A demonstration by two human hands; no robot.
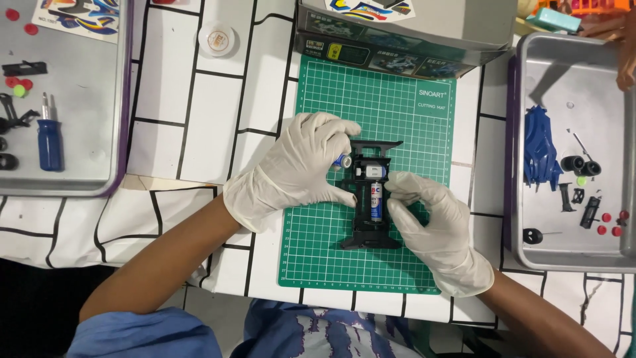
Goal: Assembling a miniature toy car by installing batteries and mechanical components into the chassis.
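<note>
Gripping a small battery (342, 160) between curled fingertips, my left hand (291, 171) sits at the chassis's (371, 199) upper left edge, thumb braced low against its side. My right hand (434, 229) is half closed, fingers pinching the chassis's right side beside a second battery (376, 201) seated in its bay. Both wrists angle inward from the lower corners, gloved. The black chassis lies flat on the green mat (397, 106) at the counter's middle, between two grey trays (570, 53).
</note>
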